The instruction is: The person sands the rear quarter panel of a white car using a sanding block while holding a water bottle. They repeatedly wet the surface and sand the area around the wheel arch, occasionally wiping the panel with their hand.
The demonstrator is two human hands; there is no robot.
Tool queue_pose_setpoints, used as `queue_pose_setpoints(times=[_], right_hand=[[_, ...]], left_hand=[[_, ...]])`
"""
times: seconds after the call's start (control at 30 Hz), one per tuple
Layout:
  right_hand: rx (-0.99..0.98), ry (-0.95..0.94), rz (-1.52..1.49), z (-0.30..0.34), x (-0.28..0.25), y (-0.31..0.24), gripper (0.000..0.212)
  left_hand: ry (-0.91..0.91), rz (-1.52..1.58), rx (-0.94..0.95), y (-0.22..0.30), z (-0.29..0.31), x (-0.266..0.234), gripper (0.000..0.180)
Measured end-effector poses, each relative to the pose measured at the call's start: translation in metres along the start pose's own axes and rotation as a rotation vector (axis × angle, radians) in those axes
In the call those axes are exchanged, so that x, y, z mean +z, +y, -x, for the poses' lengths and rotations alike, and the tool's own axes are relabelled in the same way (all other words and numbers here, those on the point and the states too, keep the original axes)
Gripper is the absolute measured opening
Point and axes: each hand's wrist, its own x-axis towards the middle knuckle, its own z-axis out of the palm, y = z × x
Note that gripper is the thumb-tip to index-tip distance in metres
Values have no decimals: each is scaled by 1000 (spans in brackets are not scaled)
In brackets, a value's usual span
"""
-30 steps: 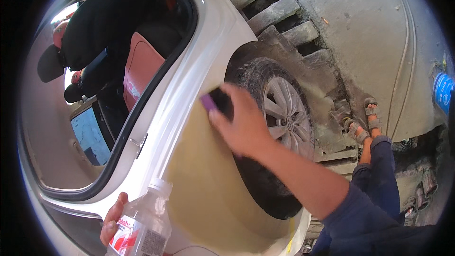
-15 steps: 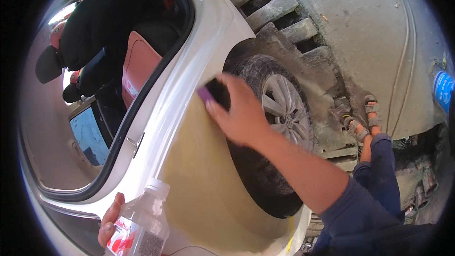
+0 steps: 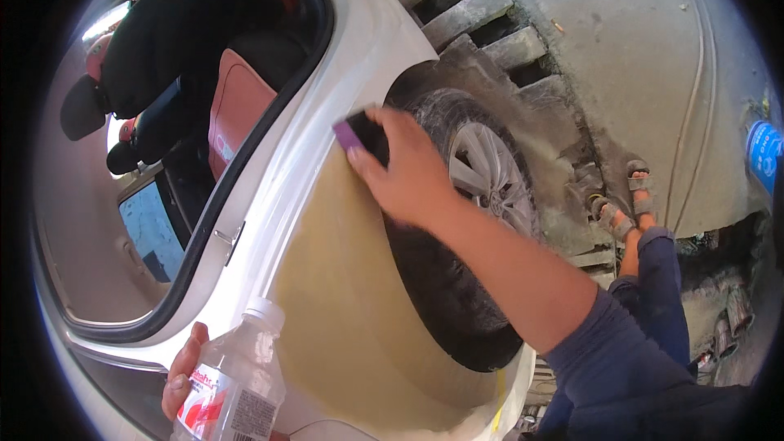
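My right hand [image 3: 404, 167] is closed around a sanding block [image 3: 352, 132], black on top with a purple layer along its side. The block rests on the upper front edge of a tan filler patch [image 3: 343, 286] on a white car's rear fender, above the wheel arch. At the lower left, my left hand [image 3: 184, 371] grips a clear plastic bottle [image 3: 237, 376] with a white cap and a red and white label. The bottle stands tilted beside the patch's lower left edge. Most of my left palm is hidden behind it.
Right of the patch is the car's wheel [image 3: 490, 171] with a dusty tyre. The open door frame [image 3: 237, 188] shows pink and black seats. Slatted grating [image 3: 469, 12] crosses the floor beyond. A blue container [image 3: 763, 155] stands at the far right, near my sandalled feet [image 3: 625, 216].
My right hand and the sanding block have shifted slightly up and left along the fender. The bottle in my left hand has moved a little left and up.
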Motion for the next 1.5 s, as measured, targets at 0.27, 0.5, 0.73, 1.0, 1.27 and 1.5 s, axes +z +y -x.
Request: queue_pose_setpoints(times=[0.27,0.5,0.73,1.0,1.27,1.5], right_hand=[[21,-10,-35,3,-2,-8,55],[-65,-55,-49,65,-4,-18,54],[-62,1,-44,10,4,-10,55],[-58,44,-24,-2,0,-14,55],[1,1,-15,10,-7,-10,56],[-71,-58,-20,38,-5,-20,55]], left_hand=[[-35,12,86,-11,-1,-6,114],[-58,11,12,-7,4,-13,114],[-52,7,55,-5,0,-10,114],[-57,-54,114,-6,-2,-11,114],[-373,92,-638,-10,-36,-52,111],[-107,-35,73,-6,1,-19,113]])
